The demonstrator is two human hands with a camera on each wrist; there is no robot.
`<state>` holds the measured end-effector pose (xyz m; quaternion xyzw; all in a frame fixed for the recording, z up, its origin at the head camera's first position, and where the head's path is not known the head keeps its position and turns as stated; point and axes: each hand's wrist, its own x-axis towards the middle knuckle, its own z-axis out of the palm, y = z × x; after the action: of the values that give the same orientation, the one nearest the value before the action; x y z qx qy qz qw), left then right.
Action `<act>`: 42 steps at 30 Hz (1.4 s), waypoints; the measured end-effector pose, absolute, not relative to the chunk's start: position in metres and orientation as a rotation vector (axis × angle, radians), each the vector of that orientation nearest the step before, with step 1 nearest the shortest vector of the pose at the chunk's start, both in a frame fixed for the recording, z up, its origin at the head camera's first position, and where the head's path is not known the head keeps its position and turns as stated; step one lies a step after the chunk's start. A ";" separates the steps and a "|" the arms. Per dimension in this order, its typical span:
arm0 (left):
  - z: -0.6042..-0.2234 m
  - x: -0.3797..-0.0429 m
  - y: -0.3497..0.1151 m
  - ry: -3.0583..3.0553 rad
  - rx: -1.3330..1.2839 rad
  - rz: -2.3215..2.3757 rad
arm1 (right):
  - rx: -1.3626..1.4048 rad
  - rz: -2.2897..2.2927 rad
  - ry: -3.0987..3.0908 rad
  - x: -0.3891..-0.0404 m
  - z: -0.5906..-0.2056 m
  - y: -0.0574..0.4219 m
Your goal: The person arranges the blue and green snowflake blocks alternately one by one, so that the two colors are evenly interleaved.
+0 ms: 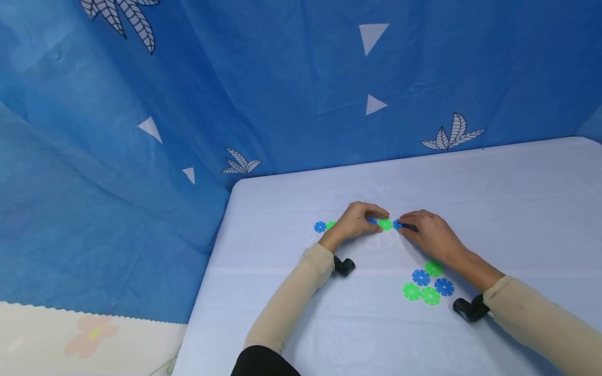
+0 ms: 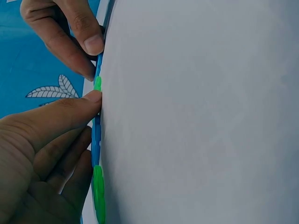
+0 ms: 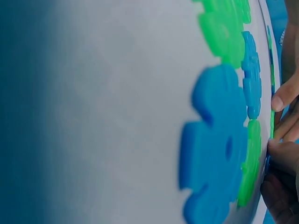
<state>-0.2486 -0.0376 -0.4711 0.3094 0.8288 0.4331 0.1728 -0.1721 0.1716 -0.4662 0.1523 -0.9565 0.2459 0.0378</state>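
A row of blue and green notched snowflake discs lies across the white table in the head view. My left hand (image 1: 358,219) spans the row, thumb and fingertips at the edges of a green disc (image 1: 385,224). A blue disc (image 1: 372,221) shows under its palm side. My right hand (image 1: 430,232) pinches another blue disc (image 1: 397,224) at the row's right end, close beside the green one. Edge-on in the left wrist view, a blue disc (image 2: 96,144) and a green disc (image 2: 99,193) run below my left thumb. The left hand hides the row's middle.
Nearer me, a loose group of green and blue discs (image 1: 420,278) lies beside my right forearm. At the row's left end sits a blue disc (image 1: 320,226). A dark wrist camera (image 1: 345,267) is on each arm. Blue patterned cloth (image 1: 305,89) hangs behind the table.
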 end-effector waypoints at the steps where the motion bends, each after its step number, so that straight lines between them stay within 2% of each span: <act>1: -0.471 -0.248 -0.037 2.351 0.878 1.228 | 0.468 0.754 -2.928 -0.172 -0.466 0.172; 17: -0.473 -0.248 -0.034 2.356 0.892 1.224 | 0.461 0.751 -2.933 -0.169 -0.465 0.175; 26: -0.471 -0.247 -0.034 2.374 0.910 1.205 | 0.422 0.894 -2.947 -0.165 -0.462 0.183; 34: -0.470 -0.247 -0.036 2.393 0.904 1.183 | 0.336 0.961 -2.960 -0.145 -0.463 0.199; 42: -0.466 -0.245 -0.037 2.363 0.891 1.199 | 0.444 0.934 -2.940 -0.113 -0.464 0.213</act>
<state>-0.2453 -0.0372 -0.4657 0.3138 0.8327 0.4224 0.1721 -0.1127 0.2129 -0.4640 0.1424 -0.9433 0.2996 0.0127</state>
